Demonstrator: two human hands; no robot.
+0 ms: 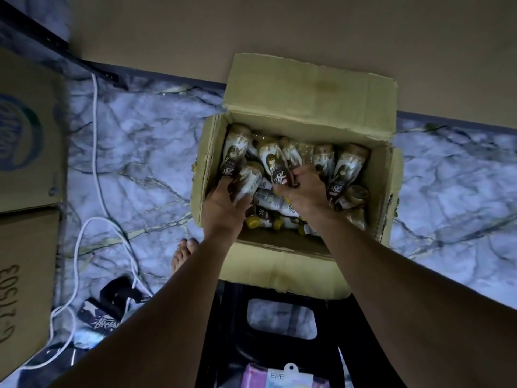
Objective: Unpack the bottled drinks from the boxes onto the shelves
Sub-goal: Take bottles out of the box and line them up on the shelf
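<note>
Underfoot, the marbled grey-white floor [145,141] filled most of your view, with a plain beige panel [279,23] running across the top. At your left edge two closed cardboard cartons [28,135] stood stacked, the upper one printed with a blue logo. In the middle sat the open cardboard box [307,91], its far flap folded back against the beige panel, and its near end rested on a black plastic stool [229,317] directly below you. Both your forearms reached down into that box. Inside it lay the bottled drinks [347,169], brown-and-white labelled with gold caps, jumbled in a loose pile, some leaning against the far wall and others lying flat near the bottom. Your left hand [223,204] had its fingers curled round one tilted bottle [247,180] near the box's left wall. Your right hand [306,191], just beside it, had its fingers closed on the lower end of a middle bottle [272,161]; whether it also held the one next to it, you could not tell from this angle. A white cable [96,135] looped across the floor at your left, your bare foot [183,256] stood beside the box, and a pink packet [257,376] showed at the bottom edge.
</note>
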